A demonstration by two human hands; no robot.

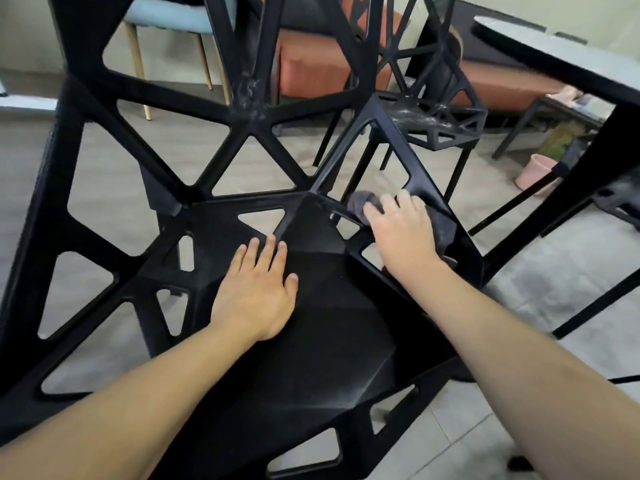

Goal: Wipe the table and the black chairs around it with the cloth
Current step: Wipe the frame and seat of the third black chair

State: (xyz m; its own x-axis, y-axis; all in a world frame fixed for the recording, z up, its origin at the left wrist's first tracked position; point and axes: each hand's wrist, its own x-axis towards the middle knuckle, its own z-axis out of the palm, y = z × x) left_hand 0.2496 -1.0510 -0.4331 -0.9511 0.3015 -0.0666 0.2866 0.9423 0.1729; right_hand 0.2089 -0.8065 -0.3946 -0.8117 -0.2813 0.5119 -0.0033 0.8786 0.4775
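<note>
Chair-wipe step: your R hand [403, 237] presses cloth [445, 226] flat-fingered on seat [332, 323] rim, L hand [258, 289] splayed bracing seat; next, prob. sweep cloth across backrest [249, 109].

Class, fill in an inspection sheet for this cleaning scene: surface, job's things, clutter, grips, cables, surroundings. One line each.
Surface: black chair seat, faceted with cut-out holes; grey floor below.
Job's things: grey cloth at the seat's right rear corner; second black chair behind, with pale smears on its seat; table at upper right.
Clutter: pink bin on the floor under the table.
Grips: left hand flat on the seat, fingers straight; right hand presses the cloth down, fingers spread.
Cables: thin black cord at the right edge, cannot tell what it is.
Surroundings: blue chair on wooden legs, orange bench by the wall.
</note>
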